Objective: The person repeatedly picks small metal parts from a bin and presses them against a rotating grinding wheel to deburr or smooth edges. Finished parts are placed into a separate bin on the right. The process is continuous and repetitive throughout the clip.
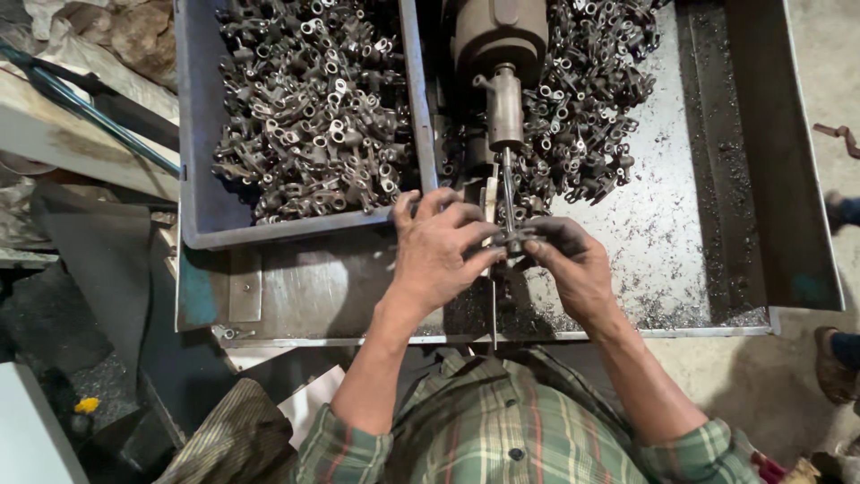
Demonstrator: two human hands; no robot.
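Observation:
My left hand (pixel 439 251) and my right hand (pixel 573 264) meet under the drill bit (pixel 508 193) of a drilling machine (pixel 499 54). Both pinch a small dark metal part (pixel 515 244) at the bit's tip, left fingers from the left, right fingers from the right. The part is mostly hidden by my fingers. A grey bin (pixel 202 170) of several similar forked metal parts (pixel 313 108) sits just behind my left hand. Another heap of parts (pixel 587 99) lies on the machine's steel tray (pixel 663 224) behind my right hand.
Metal chips cover the tray around the hands. The tray's raised right wall (pixel 779 152) stands at the right. Wooden boards and a dark pipe (pixel 81 108) lie at the left. Another person's shoes (pixel 835 363) show at the right edge.

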